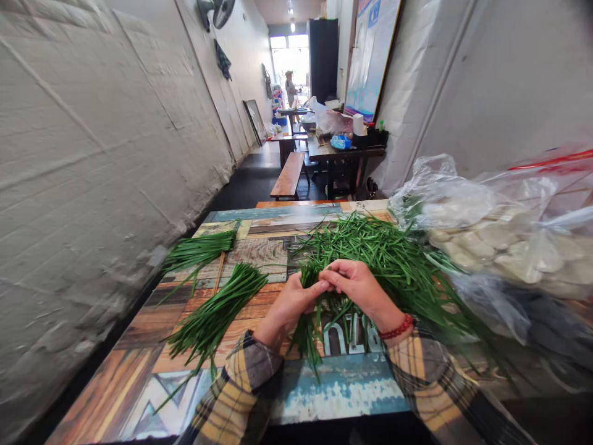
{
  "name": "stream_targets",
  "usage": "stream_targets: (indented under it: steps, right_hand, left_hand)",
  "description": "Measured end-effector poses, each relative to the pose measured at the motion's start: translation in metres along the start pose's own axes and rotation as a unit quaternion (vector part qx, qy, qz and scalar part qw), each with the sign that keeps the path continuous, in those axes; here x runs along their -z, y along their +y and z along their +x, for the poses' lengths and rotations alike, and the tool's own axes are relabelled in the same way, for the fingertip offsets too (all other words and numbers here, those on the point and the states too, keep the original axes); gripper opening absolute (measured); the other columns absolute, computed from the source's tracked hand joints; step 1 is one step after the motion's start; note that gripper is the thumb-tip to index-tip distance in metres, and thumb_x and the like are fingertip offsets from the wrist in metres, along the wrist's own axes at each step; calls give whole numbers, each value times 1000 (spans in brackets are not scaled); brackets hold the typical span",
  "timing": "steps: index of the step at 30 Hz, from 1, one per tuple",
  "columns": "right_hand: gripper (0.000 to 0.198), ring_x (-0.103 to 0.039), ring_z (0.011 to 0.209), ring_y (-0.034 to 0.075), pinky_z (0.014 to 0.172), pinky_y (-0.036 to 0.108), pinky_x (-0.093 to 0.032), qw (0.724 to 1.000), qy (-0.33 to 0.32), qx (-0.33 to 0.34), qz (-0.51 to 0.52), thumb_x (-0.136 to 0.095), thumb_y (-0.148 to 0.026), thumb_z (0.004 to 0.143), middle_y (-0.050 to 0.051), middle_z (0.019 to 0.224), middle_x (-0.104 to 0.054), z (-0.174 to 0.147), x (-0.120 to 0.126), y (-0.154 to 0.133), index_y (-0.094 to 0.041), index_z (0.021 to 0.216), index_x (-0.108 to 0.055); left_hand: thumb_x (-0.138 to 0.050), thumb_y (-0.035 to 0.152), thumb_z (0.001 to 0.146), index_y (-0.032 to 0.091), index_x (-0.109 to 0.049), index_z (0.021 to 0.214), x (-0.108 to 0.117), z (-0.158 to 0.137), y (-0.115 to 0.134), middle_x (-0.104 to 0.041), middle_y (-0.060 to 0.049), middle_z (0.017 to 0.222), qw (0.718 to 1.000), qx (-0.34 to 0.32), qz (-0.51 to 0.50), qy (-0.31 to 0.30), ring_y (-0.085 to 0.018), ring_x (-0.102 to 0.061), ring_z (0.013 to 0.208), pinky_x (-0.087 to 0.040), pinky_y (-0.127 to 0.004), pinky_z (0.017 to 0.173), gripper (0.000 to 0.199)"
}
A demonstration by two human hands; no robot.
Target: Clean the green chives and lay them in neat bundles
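My left hand [288, 304] is closed around a small bunch of long green chives [306, 340], whose blades hang below the fist and show above it. Close against it, my right hand [360, 285] has its thumb and fingers pinched together by the left thumb. What lies inside that pinch is hidden. A large loose pile of chives [370, 244] spreads behind and to the right of both hands. To the left lie two neat chive bunches, a nearer one [222, 309] and a farther one [201, 248]. A thin wooden stick [219, 271] lies between them.
The patterned wooden table [139, 364] bears everything. Clear plastic bags [500, 241] with pale round pieces crowd its right side. White walls rise on both sides. Beyond stand a bench [290, 176], a cluttered dark table [319, 148] and a distant person [290, 89].
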State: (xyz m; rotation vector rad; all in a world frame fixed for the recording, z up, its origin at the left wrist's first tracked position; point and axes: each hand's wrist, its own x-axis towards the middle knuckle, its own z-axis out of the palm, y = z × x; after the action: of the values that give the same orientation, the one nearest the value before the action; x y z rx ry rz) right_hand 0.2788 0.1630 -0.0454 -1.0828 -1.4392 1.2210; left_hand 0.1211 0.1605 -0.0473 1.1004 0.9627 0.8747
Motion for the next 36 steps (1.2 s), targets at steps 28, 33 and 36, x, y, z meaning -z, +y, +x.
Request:
stream_targets:
  steps: [28, 33, 36]
  right_hand:
    - [24, -61, 86, 22, 80, 34, -46, 866, 68, 107, -484, -50, -15, 80, 8, 94, -66, 14, 49, 60, -19, 101, -59]
    - [21, -62, 81, 20, 75, 32, -45, 851, 97, 92, -508, -44, -19, 85, 6, 88, -67, 14, 59, 55, -19, 99, -61]
    - [25, -61, 86, 21, 78, 32, -45, 851, 105, 117, -502, -41, -26, 91, 7, 94, -67, 11, 52, 45, -20, 100, -63]
  left_hand:
    - [-72, 35, 67, 15, -52, 75, 28, 10, 7, -46, 6, 58, 965, -65, -207, 148, -3, -36, 42, -26, -16, 39, 30]
    - [-72, 36, 67, 15, -52, 75, 26, 10, 6, -43, 7, 55, 967, -71, -201, 138, -2, -32, 41, -22, -17, 39, 30]
    - [-72, 37, 67, 15, -52, 74, 25, 10, 6, -43, 7, 55, 969, -69, -196, 135, -3, -32, 41, -22, -18, 39, 30]
